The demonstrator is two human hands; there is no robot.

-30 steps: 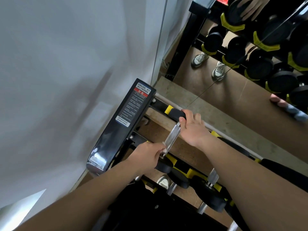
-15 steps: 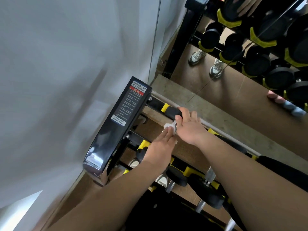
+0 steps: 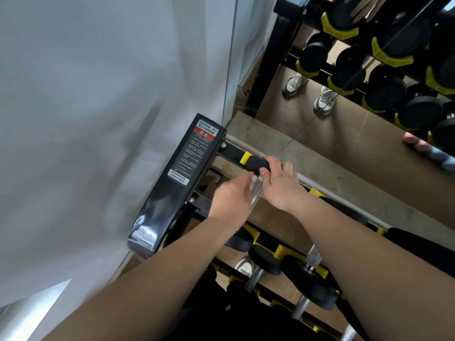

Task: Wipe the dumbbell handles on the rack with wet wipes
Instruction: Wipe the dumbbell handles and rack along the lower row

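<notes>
1. The dumbbell (image 3: 257,166) being worked on lies at the left end of the rack's (image 3: 230,151) top tier, just beside the black end post (image 3: 170,200) that carries a printed warning label (image 3: 194,153).
2. Its black head points away towards the mirror (image 3: 357,148), and its chrome handle (image 3: 256,193) runs back towards the person between the two hands.
3. The right hand (image 3: 278,187) grasps the head of the dumbbell. Its fingers are curled over the top and its thumb is tucked against the inner face where the handle starts.
4. The left hand (image 3: 234,198) sits against the left side of the handle, about halfway along. It is smeared with motion, so I cannot tell whether its fingers close round the bar or only lie on it.
5. On the tier below, more black dumbbells with yellow cradles (image 3: 307,281) sit side by side, their chrome handles pointing towards the person.
6. The mirror behind the rack reflects rows of dumbbells (image 3: 384,89) and a pair of pale trainers (image 3: 295,83) standing on a brown floor.
7. A plain white wall (image 3: 98,119) fills the left side.
</notes>
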